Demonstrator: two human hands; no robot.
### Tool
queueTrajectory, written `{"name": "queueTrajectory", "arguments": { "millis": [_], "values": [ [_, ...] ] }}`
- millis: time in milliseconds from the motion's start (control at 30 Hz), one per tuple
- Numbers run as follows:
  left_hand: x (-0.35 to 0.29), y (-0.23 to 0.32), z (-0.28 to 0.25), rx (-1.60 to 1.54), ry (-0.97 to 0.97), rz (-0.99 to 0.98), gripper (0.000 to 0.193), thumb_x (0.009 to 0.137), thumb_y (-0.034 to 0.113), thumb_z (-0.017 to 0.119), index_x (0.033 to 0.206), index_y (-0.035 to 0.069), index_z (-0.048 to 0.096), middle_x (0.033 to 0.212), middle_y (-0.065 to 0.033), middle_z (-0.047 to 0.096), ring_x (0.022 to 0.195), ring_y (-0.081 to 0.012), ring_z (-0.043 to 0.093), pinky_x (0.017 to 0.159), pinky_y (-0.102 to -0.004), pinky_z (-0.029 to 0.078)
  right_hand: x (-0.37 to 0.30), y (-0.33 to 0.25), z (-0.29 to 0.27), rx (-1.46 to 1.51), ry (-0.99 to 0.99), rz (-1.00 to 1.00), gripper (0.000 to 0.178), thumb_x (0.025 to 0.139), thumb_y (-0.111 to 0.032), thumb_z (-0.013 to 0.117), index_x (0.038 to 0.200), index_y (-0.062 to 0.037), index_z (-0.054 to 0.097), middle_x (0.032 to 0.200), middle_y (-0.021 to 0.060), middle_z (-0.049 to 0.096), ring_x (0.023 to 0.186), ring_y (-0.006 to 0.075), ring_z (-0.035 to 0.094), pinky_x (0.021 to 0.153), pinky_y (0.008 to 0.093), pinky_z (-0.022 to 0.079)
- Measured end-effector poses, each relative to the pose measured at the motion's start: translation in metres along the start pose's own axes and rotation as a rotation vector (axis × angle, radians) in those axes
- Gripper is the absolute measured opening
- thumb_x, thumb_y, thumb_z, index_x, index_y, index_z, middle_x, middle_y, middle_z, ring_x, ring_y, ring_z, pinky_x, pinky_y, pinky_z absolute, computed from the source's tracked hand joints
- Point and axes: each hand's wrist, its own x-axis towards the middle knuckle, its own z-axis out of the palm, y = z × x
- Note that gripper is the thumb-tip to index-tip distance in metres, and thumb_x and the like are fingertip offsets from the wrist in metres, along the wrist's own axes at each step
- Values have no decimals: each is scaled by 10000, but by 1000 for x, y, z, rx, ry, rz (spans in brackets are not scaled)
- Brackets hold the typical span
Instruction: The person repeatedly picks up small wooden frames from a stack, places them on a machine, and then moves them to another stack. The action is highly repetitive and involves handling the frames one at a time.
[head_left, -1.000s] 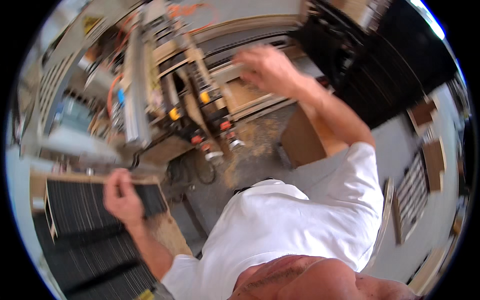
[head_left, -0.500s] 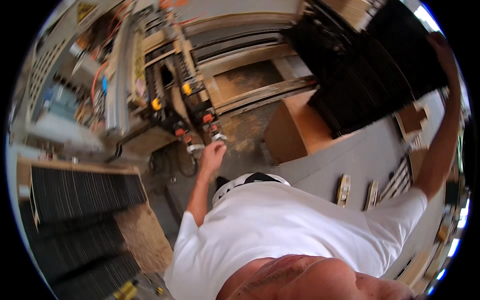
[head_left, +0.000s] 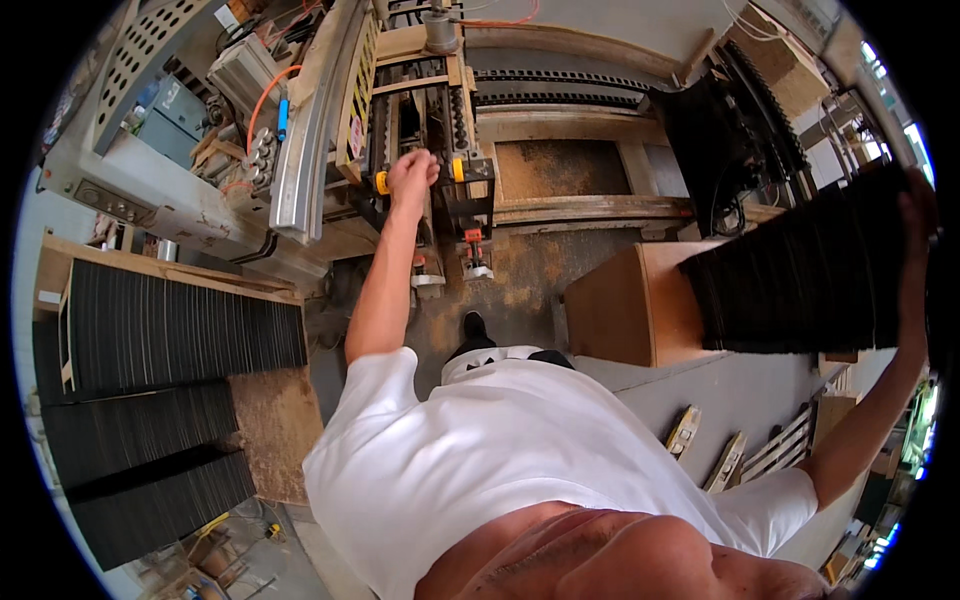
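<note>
My left hand (head_left: 412, 172) is closed like a fist, over the narrow feed rails (head_left: 425, 105) of a woodworking machine. It sits between two yellow knobs (head_left: 459, 170), and whatever its fingers hold is hidden. Out at the far right, my right hand (head_left: 915, 205) lies against the outer end of a long stack of dark thin boards (head_left: 800, 270). Deep shadow hides its fingers. The stack's inner end meets the top of a brown wooden box (head_left: 612, 305). Below the left hand, two clamp-like ends stick out, one with a red-orange part (head_left: 473, 242).
At the left, more rows of dark boards (head_left: 185, 320) stand on a wooden pallet (head_left: 275, 425). A metal profile rail (head_left: 318, 130) runs beside the machine. Cable chains (head_left: 560, 85) cross at the back. Yellowish pallet-truck forks (head_left: 684, 430) lie on the floor at right.
My left hand has moved up and away from the clamp-like ends to the yellow knobs, and its fingers have closed. My right hand is lower, still at the dark stack. The view has shifted.
</note>
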Motion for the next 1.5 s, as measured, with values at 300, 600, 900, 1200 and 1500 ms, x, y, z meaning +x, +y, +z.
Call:
{"name": "queueTrajectory", "arguments": {
  "millis": [300, 600, 900, 1200, 1500],
  "values": [
    [225, -5, 5, -366, 201, -220, 555, 904, 412, 666, 1320, 91, 488, 1179, -127, 584, 996, -261, 614, 900, -431, 521, -9, -209, 158, 220, -146, -382, 287, 676, 79, 703, 934, -45, 685, 1006, 97, 673, 967, 292, 615, 848, 388, 485],
    [232, -10, 1, -588, 284, -138, 221, 908, 222, 668, 951, 19, 592, 782, -78, 608, 610, -205, 621, 568, -336, 576, -3, -247, 319, 531, -354, -213, 231, 746, 11, 702, 961, -73, 701, 1031, 68, 687, 954, 280, 608, 841, 357, 487],
    [-10, -37, -35, -601, 3, -250, 264, 929, 166, 634, 1151, 31, 586, 1033, -83, 647, 925, -211, 654, 823, -348, 563, 23, -358, 536, 754, -346, -502, 265, 782, -74, 670, 1036, -126, 719, 1063, 49, 689, 940, 285, 590, 867, 399, 482],
    [-162, -40, -67, -600, 221, -260, 312, 968, 173, 576, 1246, 32, 552, 1118, -101, 646, 1002, -226, 646, 891, -382, 546, 28, -434, 652, 872, -364, -686, 257, 813, -73, 636, 1047, -129, 729, 1125, 73, 685, 977, 282, 600, 852, 419, 461],
    [-208, -64, -71, -618, 519, -179, 253, 959, 191, 591, 1167, 49, 618, 1024, -74, 687, 960, -194, 663, 873, -348, 547, 85, -443, 693, 694, -382, -730, 287, 824, -111, 623, 1079, -192, 728, 1059, 28, 705, 1004, 249, 607, 863, 407, 428]
  ]
}}
